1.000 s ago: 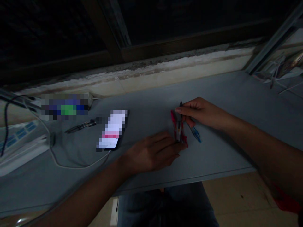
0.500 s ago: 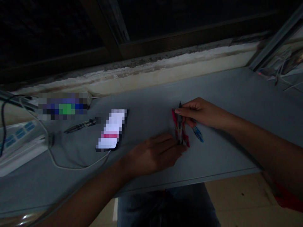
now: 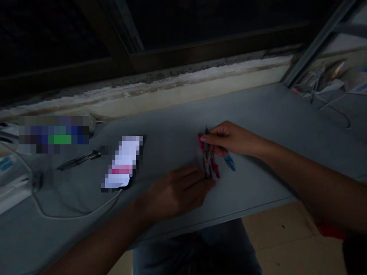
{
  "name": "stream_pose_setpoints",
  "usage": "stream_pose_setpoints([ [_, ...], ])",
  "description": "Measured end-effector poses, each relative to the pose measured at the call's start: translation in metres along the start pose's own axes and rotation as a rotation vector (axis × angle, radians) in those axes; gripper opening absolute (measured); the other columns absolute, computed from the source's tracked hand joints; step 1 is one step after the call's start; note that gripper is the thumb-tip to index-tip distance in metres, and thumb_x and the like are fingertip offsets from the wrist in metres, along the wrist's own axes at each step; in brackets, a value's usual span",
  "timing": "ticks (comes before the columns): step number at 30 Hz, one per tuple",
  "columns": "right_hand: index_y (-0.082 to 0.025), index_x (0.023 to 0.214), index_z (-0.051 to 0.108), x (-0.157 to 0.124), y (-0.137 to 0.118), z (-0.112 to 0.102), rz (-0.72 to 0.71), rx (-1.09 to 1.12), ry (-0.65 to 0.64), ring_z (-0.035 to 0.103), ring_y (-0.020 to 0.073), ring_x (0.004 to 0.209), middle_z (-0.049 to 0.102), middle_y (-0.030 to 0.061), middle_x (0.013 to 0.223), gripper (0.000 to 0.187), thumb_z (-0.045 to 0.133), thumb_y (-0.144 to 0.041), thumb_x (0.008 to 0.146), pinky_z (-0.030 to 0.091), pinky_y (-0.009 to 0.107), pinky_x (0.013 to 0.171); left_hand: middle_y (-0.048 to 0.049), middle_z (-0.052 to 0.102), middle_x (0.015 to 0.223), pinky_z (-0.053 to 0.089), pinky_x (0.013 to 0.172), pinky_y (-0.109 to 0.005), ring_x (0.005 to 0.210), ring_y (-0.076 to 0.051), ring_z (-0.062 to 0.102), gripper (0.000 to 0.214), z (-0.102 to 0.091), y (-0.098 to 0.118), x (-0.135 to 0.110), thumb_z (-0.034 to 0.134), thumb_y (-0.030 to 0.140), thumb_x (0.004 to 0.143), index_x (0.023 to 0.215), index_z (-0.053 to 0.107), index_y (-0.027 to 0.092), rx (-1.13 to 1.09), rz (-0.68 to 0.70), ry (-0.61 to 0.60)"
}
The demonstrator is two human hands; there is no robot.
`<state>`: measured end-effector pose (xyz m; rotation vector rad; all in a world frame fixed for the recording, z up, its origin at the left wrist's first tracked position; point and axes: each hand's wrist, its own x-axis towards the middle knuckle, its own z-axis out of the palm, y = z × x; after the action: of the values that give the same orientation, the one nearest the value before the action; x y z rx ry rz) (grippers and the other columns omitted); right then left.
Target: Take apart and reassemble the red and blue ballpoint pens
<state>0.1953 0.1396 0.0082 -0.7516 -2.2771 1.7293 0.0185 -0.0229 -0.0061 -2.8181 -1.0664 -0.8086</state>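
Note:
A black pen (image 3: 207, 147) is held upright in the picture, tip toward the window. My right hand (image 3: 225, 137) pinches it near the tip. Closed at its lower end are the fingers of my left hand (image 3: 183, 191). Beside and partly under this pen lie red pens (image 3: 215, 168), partly covered by my hands, so how many is hard to tell. A blue pen (image 3: 230, 163) rests on the grey table just below my right hand.
To the left is a phone (image 3: 123, 162) with a lit, blurred screen and a white cable (image 3: 77, 217). Farther left lie dark pens (image 3: 78, 159) and a pixelated object (image 3: 54, 133). Cables (image 3: 315, 88) and other items sit at the back right. The table's front edge (image 3: 223, 221) runs before my lap.
The view has swung right, so everything sits farther left in the picture. Both hands keep their hold on the black pen, with little visible movement against the table.

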Motion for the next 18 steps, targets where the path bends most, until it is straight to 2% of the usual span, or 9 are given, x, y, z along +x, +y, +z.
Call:
stream_pose_setpoints([
  [5,-0.015,0.074,0.064,0.0014,0.0011,-0.0006,0.007,-0.02,-0.014,0.048,0.0064,0.042,0.058,-0.0035,0.052,0.047,0.061,-0.057,0.095,0.035,0.021,0.044,-0.0083,0.076,0.099,0.064,0.082,-0.033,0.092,-0.019,0.071,0.019,-0.0019,-0.002,0.0009,0.052,0.019,0.104,0.117,0.063,0.012,-0.028,-0.001,-0.007],
  [10,-0.016,0.073,0.062,0.0009,0.0005,0.0025,-0.017,-0.048,-0.003,0.047,0.0064,0.044,0.057,-0.004,0.053,0.047,0.059,-0.057,0.096,0.034,0.022,0.047,-0.0063,0.074,0.094,0.062,0.076,-0.032,0.085,-0.019,0.068,0.019,0.0002,-0.0022,-0.0017,0.055,0.008,0.099,0.114,0.064,0.011,-0.048,-0.008,-0.042],
  [18,-0.016,0.065,0.056,-0.0019,-0.003,0.0055,-0.107,-0.161,-0.018,0.045,0.0059,0.046,0.057,-0.0042,0.052,0.049,0.064,-0.055,0.094,0.03,0.023,0.051,-0.0076,0.073,0.093,0.061,0.075,-0.032,0.086,-0.02,0.069,0.017,0.0018,-0.0021,-0.0019,0.058,0.014,0.098,0.114,0.066,0.013,-0.092,-0.035,-0.033],
])
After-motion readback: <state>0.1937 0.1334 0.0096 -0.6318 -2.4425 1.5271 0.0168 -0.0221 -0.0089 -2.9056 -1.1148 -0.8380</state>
